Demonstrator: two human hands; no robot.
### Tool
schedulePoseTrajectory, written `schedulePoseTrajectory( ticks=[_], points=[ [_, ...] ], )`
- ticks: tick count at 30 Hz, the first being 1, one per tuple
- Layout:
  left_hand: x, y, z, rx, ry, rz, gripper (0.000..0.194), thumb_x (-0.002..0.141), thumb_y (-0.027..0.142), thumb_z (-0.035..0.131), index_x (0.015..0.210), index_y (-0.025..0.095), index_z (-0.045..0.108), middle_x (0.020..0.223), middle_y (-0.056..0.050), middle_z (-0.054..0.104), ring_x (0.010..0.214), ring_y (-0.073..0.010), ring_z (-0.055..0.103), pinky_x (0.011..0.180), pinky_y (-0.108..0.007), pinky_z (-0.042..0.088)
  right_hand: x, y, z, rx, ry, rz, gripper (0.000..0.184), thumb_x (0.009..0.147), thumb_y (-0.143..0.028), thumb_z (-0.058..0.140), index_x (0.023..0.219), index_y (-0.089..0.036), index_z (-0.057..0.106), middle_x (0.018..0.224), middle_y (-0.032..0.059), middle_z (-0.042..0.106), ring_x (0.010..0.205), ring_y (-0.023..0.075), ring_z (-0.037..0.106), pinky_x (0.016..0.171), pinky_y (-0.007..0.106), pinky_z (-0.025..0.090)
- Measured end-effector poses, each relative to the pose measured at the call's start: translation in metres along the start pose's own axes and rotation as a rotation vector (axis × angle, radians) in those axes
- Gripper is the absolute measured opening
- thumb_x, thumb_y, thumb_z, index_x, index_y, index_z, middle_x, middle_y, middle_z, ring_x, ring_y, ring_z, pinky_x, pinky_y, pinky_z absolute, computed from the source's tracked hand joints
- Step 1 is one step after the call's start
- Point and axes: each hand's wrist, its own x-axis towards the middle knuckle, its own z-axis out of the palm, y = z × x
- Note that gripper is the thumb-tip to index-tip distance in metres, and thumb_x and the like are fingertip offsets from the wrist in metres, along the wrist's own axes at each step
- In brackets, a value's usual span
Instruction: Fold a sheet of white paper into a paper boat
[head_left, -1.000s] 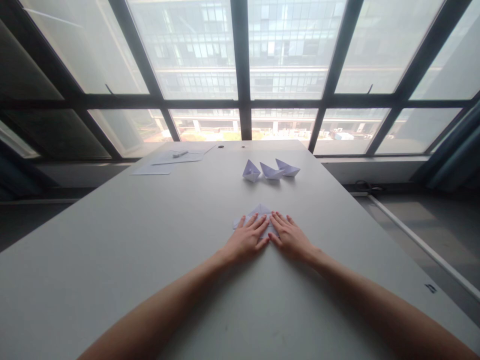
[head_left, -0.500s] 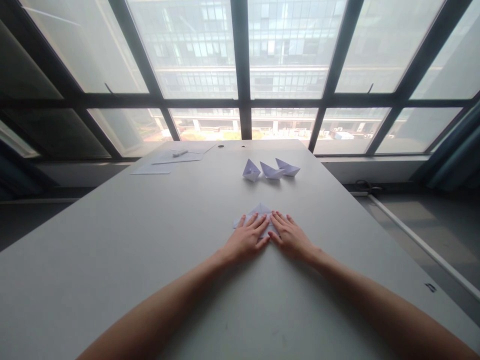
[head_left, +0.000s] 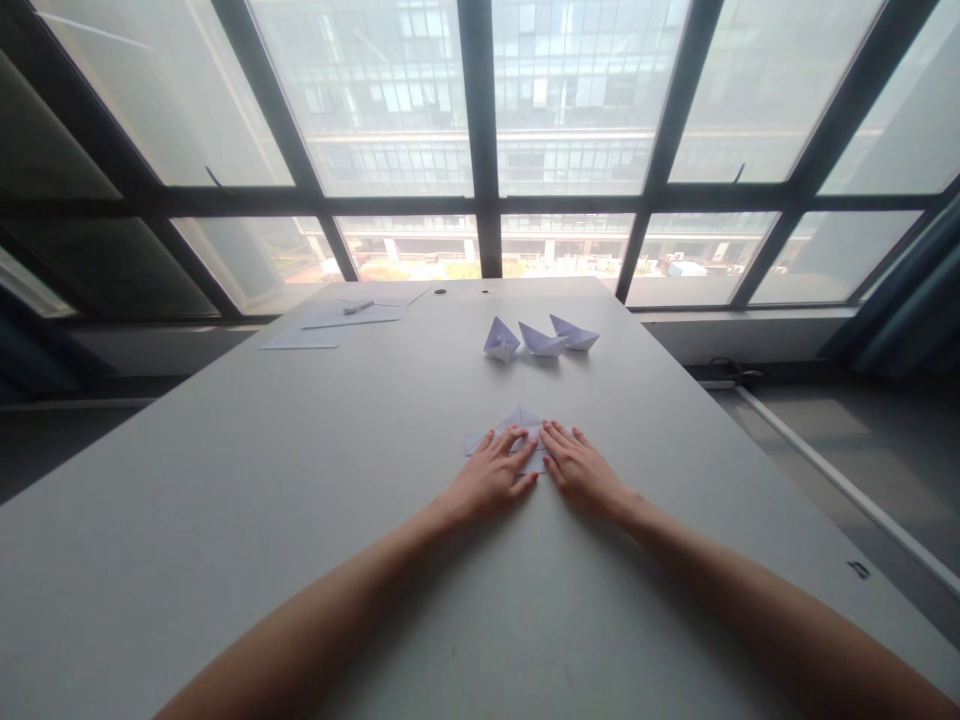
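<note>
The white table (head_left: 285,490) is bounded by a far edge below the window frame (head_left: 487,206) at upper centre, and by side edges that are spread wider toward the bottom of the frame. Tabletop surface is seen across the left and lower centre, and a narrower strip is left between the right forearm and the right-hand edge. Forward room is limited by three paper boats (head_left: 541,342) right of upper centre; a band of tabletop is left between them and the folded paper (head_left: 520,416). Loose sheets (head_left: 300,340), topped by a small pale object (head_left: 358,307), are placed at upper left.

Compared with the earlier frames, the left fingers are more bent, the right thumb has been drawn in, and the gap between the thumbs has been widened. The boats and sheets are unmoved.

The folded paper is laid flat just right of centre, its peak pointed up the frame. It is touched from the left by the left hand (head_left: 489,475), open with fingers spread and slightly bent, and from the right by the right hand (head_left: 582,470), open and nearly flat. Neither hand is closed around it.
</note>
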Motion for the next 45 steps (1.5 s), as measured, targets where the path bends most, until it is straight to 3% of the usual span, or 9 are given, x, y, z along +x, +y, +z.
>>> schedulePoseTrajectory(
  ticks=[9, 20, 26, 28, 32, 45],
  points=[
    [-0.0004, -0.0008, 0.0012, -0.054, 0.046, 0.01, 0.06, 0.099, 0.048, 0.04, 0.154, 0.026, 0.028, 0.153, -0.008, 0.039, 0.144, -0.0251, 0.032, 0.122, -0.049, 0.019, -0.0007, 0.0001, -0.0002, 0.024, 0.01, 0.003, 0.055, 0.101, -0.032, 0.033, 0.152, -0.011, 0.035, 0.158, 0.0126, 0.031, 0.148, 0.0213, 0.026, 0.122, 0.042, 0.017],
    [-0.0006, 0.0001, 0.0016, -0.075, 0.067, -0.005, 0.055, 0.098, 0.046, 0.043, 0.149, 0.025, 0.038, 0.152, -0.008, 0.041, 0.143, -0.0242, 0.034, 0.122, -0.05, 0.021, -0.001, 0.0, -0.0002, 0.032, 0.029, 0.001, 0.055, 0.1, -0.032, 0.033, 0.151, -0.011, 0.038, 0.157, 0.0128, 0.033, 0.147, 0.0214, 0.028, 0.121, 0.043, 0.019],
    [0.0003, -0.0002, 0.0011, -0.082, 0.108, -0.062, 0.046, 0.1, 0.042, 0.041, 0.142, 0.026, 0.048, 0.148, -0.005, 0.048, 0.146, -0.026, 0.029, 0.122, -0.057, 0.01, -0.0003, 0.0, 0.0002, 0.028, 0.027, 0.01, 0.055, 0.099, -0.03, 0.036, 0.15, -0.01, 0.039, 0.157, 0.013, 0.034, 0.146, 0.0224, 0.029, 0.121, 0.043, 0.019],
    [0.0006, -0.0012, 0.0008, -0.087, 0.104, -0.089, 0.043, 0.1, 0.038, 0.039, 0.141, 0.027, 0.049, 0.147, -0.004, 0.05, 0.145, -0.0255, 0.032, 0.122, -0.057, 0.012, -0.0001, 0.0005, 0.0005, 0.029, 0.03, 0.01, 0.054, 0.099, -0.028, 0.035, 0.15, -0.01, 0.038, 0.157, 0.013, 0.034, 0.146, 0.022, 0.029, 0.121, 0.043, 0.019],
    [0.0004, -0.0033, 0.0008, -0.096, 0.079, -0.101, 0.044, 0.1, 0.035, 0.039, 0.143, 0.028, 0.048, 0.152, -0.002, 0.043, 0.145, -0.0235, 0.031, 0.121, -0.052, 0.02, 0.0003, 0.0024, 0.0021, 0.03, 0.03, 0.021, 0.053, 0.1, -0.024, 0.031, 0.151, -0.01, 0.038, 0.157, 0.0125, 0.033, 0.147, 0.021, 0.028, 0.121, 0.042, 0.018],
    [0.0003, -0.0038, 0.0019, -0.087, 0.069, -0.077, 0.047, 0.098, 0.035, 0.042, 0.145, 0.027, 0.044, 0.153, -0.004, 0.042, 0.146, -0.0242, 0.029, 0.122, -0.053, 0.016, -0.0011, 0.0019, 0.0047, -0.013, 0.06, 0.107, 0.056, 0.098, -0.026, 0.033, 0.15, -0.008, 0.037, 0.157, 0.0137, 0.032, 0.147, 0.0243, 0.027, 0.121, 0.045, 0.018]
  ],
)
